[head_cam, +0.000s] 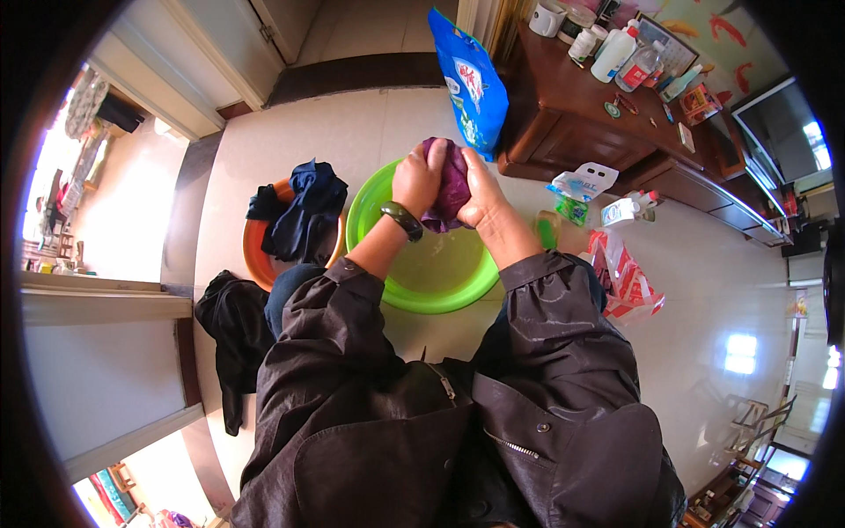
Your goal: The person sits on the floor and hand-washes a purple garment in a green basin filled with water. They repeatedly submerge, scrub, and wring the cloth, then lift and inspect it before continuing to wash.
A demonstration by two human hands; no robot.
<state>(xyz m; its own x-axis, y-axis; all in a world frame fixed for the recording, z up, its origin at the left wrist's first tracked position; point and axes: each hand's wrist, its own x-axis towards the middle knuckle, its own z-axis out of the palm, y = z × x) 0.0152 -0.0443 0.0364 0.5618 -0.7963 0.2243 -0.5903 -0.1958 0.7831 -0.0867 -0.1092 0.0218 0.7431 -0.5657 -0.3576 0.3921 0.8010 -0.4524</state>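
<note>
Between both hands, above a bright green plastic basin (441,305), is a bunched purple cloth (453,181). My left hand (418,178) grips it from the left, a dark bangle (401,220) on that wrist. My right hand (480,191) presses on its right side. Shallow, cloudy water (437,261) lies in the basin. Left of it stands an orange basin (256,249) with dark blue cloth (309,201) heaped in it and partly over its rim. A black garment (234,330) lies on the floor beside my left knee.
A blue detergent bag (470,86) stands behind the green basin, next to a brown wooden cabinet (581,142) with bottles on top. On the floor at right are a green-and-white packet (572,208), a white bottle (619,212), a brush (547,229) and a red-and-white plastic bag (620,277).
</note>
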